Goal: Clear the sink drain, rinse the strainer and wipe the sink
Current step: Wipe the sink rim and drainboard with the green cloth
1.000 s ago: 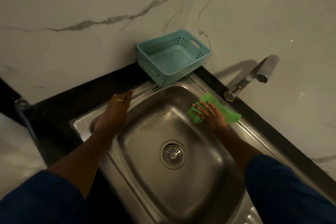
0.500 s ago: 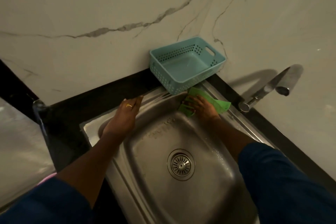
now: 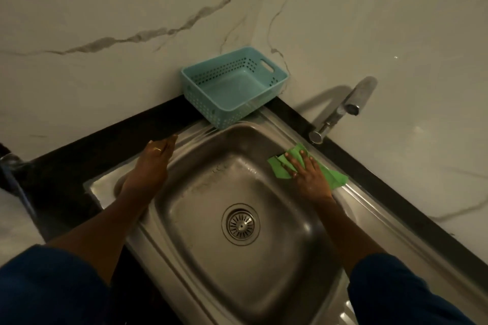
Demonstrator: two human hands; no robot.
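A steel sink (image 3: 200, 258) fills the middle of the head view, with the round strainer (image 3: 240, 224) seated in its drain. My right hand (image 3: 307, 174) lies flat, fingers spread, pressing a green cloth (image 3: 334, 179) against the sink's right inner wall just below the rim. My left hand (image 3: 150, 166) rests palm down on the sink's left rim, fingers together, holding nothing; it wears a ring.
A light blue perforated basket (image 3: 235, 87) stands at the back corner, overlapping the sink's rim. A chrome tap (image 3: 340, 111) rises at the right rear. A black counter strip (image 3: 79, 166) borders the sink under marble walls.
My right hand has slid the green cloth from the back corner near the basket along the right wall toward the tap side. My left hand has stayed on the rim.
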